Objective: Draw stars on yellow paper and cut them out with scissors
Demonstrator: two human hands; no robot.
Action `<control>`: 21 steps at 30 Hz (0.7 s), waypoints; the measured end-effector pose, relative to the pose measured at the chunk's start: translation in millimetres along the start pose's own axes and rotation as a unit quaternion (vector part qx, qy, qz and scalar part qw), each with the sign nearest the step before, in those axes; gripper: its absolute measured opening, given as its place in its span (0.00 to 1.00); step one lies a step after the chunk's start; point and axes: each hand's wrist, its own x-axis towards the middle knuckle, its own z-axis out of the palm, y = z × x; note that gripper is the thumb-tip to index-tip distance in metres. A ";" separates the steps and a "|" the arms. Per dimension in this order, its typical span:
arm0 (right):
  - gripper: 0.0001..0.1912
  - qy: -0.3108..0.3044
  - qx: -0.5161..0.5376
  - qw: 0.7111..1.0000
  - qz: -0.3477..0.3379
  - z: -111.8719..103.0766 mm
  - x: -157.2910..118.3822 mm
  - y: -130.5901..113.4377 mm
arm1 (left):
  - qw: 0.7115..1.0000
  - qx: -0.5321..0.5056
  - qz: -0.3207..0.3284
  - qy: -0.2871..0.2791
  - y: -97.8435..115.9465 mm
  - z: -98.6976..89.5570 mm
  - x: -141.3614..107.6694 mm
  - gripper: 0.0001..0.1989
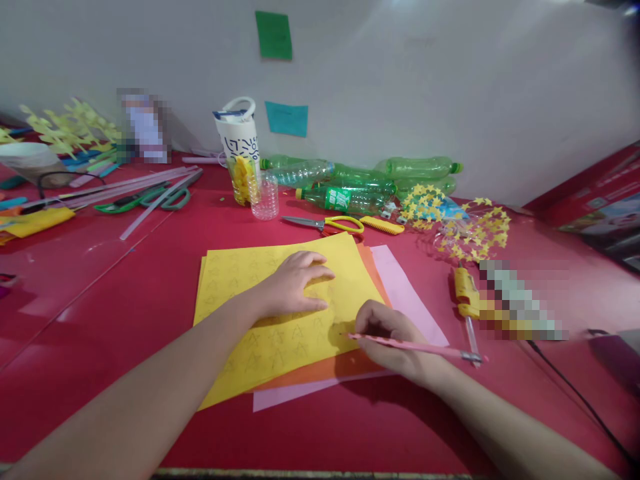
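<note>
A yellow sheet of paper (320,340) lies before me, with rows of stars drawn on its left and lower parts. My left hand (295,283) rests on the sheet with its fingers apart, holding nothing. Between the fingers of my right hand (393,337) is a pink pencil (425,345), its tip over the yellow sheet near the right of the drawn rows. Under the yellow paper, orange paper (305,373) and pink paper (407,293) stick out at the right and bottom.
Scissors (320,223) and a yellow cutter (383,225) lie behind the paper. Green plastic bottles (345,200) and a white tumbler (240,140) line the wall. At right are star sprays (475,230) and a yellow glue gun (467,293) with a cable. More scissors (170,198) lie left.
</note>
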 end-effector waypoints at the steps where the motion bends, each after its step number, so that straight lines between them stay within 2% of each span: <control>1: 0.06 -0.010 -0.026 0.999 -0.016 1.1 0.1 0.1 | 1.000 0.000 -0.001 0.002 -1.3 -0.5 -0.2 0.25; 4: 0.07 -0.011 -0.067 0.997 -0.034 3.3 1.2 2.7 | 1.000 0.001 -0.001 0.000 -3.9 -0.9 -0.8 0.26; 17: 0.07 -0.033 -0.085 0.995 -0.029 3.4 1.7 5.3 | 1.000 0.000 -0.003 -0.009 -0.5 -1.1 -0.8 0.29; 21: 0.07 -0.014 -0.096 0.995 -0.028 5.3 2.4 5.0 | 1.000 0.003 -0.008 -0.008 0.1 -1.2 -0.4 0.28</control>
